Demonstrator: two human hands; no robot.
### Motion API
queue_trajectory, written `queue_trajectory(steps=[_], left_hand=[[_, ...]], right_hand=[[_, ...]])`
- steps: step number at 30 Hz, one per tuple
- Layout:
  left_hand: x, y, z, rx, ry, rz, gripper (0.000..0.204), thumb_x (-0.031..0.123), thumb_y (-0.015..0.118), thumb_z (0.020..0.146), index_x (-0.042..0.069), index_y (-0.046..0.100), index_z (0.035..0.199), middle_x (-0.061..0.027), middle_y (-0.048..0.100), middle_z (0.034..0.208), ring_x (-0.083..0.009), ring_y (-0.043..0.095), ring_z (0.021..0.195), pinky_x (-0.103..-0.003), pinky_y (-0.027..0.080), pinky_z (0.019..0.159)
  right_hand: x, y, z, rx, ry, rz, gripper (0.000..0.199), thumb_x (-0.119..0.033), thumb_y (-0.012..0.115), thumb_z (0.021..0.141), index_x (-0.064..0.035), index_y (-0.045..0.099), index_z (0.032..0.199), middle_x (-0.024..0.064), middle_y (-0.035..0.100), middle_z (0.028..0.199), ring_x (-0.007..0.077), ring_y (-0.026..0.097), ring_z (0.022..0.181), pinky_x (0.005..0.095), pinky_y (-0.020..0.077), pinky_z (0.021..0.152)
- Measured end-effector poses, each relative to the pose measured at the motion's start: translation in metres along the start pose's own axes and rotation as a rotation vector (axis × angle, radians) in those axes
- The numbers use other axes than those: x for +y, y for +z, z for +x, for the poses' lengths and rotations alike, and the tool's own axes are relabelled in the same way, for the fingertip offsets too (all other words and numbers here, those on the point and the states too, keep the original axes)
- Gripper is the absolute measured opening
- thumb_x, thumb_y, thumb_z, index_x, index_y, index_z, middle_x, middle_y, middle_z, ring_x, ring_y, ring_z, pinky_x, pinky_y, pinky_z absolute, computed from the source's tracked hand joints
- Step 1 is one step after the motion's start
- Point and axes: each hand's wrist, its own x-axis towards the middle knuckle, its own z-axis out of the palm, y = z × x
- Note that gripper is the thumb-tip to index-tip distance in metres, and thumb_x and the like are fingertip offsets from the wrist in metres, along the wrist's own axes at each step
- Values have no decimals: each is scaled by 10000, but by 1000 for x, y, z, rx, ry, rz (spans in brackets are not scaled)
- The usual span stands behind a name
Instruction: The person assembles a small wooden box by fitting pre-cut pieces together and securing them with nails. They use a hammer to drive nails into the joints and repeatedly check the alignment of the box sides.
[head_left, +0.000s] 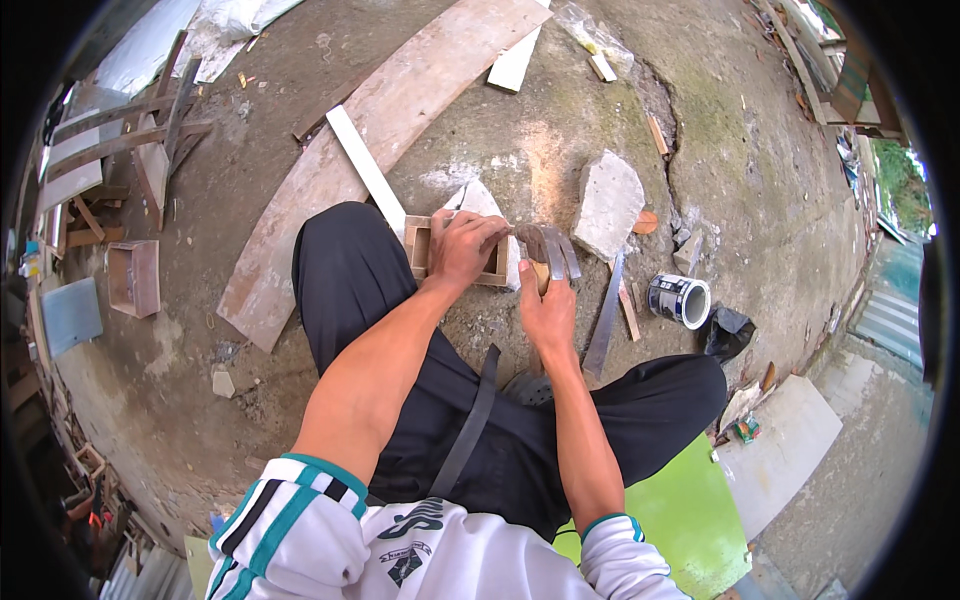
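My left hand [460, 248] is closed on a small open wooden box [413, 238], its fingers over the top and far side. The box stands on the ground just in front of my legs, partly hidden by the hand. Close to its right side, my right hand [549, 312] grips a claw hammer [558, 252] by its wooden handle. The hammer head is smeared by motion and lies near my left fingertips. Whether those fingertips pinch a nail cannot be made out. Under and behind the box sits a pale broken slab [477, 199].
A long plank [380, 110] and a white strip [366, 168] lie ahead to the left. To the right are a concrete block [609, 205], a handsaw blade [605, 320] and a paint can [680, 300]. Another wooden box [134, 278] stands far left. A green board [680, 510] lies by my right leg.
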Motion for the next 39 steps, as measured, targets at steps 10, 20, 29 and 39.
queue_trajectory(steps=[10,20,29,39], left_hand=[[-1,-3,-1,13,14,9,130,171,773,856,195,764,984,84,765,1021,-131,666,972,-406,373,951],[0,-4,-1,-7,18,22,139,164,770,858,185,769,995,76,767,1024,-126,665,971,-401,360,954],[1,-5,-2,-21,-2,29,187,174,768,855,198,751,1040,68,769,1028,-140,668,966,-402,368,986],[-3,-4,0,27,18,22,159,179,769,855,186,756,1013,61,767,1012,-139,673,959,-396,376,968]], right_hand=[[-21,-3,6,105,-306,-24,437,-330,602,1009,-6,615,1302,301,687,1104,500,657,985,525,528,832],[-17,-5,7,109,-270,-94,401,-280,616,999,-5,579,1289,308,687,900,540,647,868,542,500,752],[-16,1,6,39,-105,-85,519,-365,593,1006,133,624,1147,376,654,847,558,643,840,582,510,754],[-36,-4,7,75,-56,44,324,-241,612,997,44,624,1150,286,655,735,508,651,706,538,502,650]])
